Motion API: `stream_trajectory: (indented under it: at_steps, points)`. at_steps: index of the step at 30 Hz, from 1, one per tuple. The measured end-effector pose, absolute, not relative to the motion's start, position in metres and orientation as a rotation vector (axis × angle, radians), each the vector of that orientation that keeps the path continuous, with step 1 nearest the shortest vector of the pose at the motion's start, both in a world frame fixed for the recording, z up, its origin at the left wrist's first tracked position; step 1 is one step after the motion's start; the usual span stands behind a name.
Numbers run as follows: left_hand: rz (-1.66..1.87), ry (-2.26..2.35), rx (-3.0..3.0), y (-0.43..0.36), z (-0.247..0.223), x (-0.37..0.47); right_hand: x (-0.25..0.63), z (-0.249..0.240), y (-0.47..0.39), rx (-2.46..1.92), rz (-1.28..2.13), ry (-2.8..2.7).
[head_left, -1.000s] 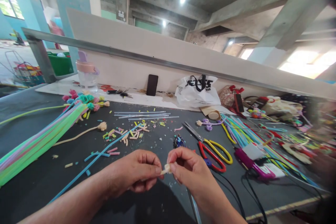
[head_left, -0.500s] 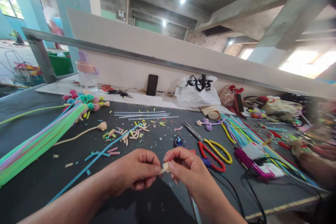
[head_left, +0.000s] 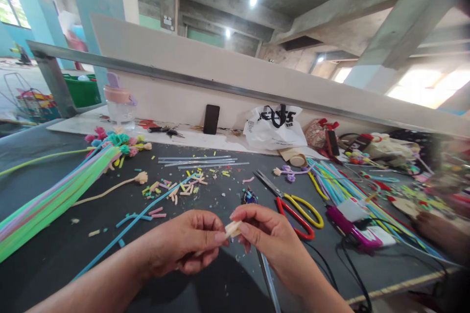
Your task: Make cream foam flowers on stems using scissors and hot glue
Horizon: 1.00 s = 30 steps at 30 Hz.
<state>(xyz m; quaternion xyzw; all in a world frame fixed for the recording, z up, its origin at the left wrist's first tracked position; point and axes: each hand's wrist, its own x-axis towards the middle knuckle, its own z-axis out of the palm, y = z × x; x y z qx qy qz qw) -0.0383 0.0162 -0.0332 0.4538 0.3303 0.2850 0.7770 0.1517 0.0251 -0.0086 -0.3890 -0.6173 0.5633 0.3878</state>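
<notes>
Between my two hands, over the front of the dark table, is a small cream-coloured piece [head_left: 233, 229]. My left hand [head_left: 196, 242] pinches its left end between thumb and finger, the other fingers curled under. My right hand [head_left: 262, 232] grips its right side with thumb and fingertips. Just beyond the right hand lie scissors [head_left: 288, 195] with one red and one yellow handle. A blue stem [head_left: 128, 230] runs diagonally past my left forearm. A cream stem with a flower-like end [head_left: 142, 177] rests farther left, and small cut pieces [head_left: 187, 188] are scattered beyond my left hand.
Bundled green and purple stems [head_left: 62, 190] lie left, near a bottle [head_left: 120, 107]. A phone [head_left: 211, 119] and white bag [head_left: 275, 127] stand at the back. Right are blue stems [head_left: 330, 181], a magenta device [head_left: 352, 230], cables and another person's hand [head_left: 438, 230].
The cream piece is tilted more upward and shows more of its length between my fingers. The other person's hand at the right has shifted. The view has moved slightly.
</notes>
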Motion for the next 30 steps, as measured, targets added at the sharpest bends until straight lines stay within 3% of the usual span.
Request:
stream_trajectory:
  at_steps: [24, 30]
  points:
    - [0.668, 0.973, 1.159, 0.02, -0.037, -0.033, 0.141, -0.026, 0.032, -1.141, 1.332, -1.486]
    - [0.889, 1.128, 1.427, 0.018, -0.036, -0.023, 0.147, -0.025, 0.036, -1.158, 1.409, -1.469]
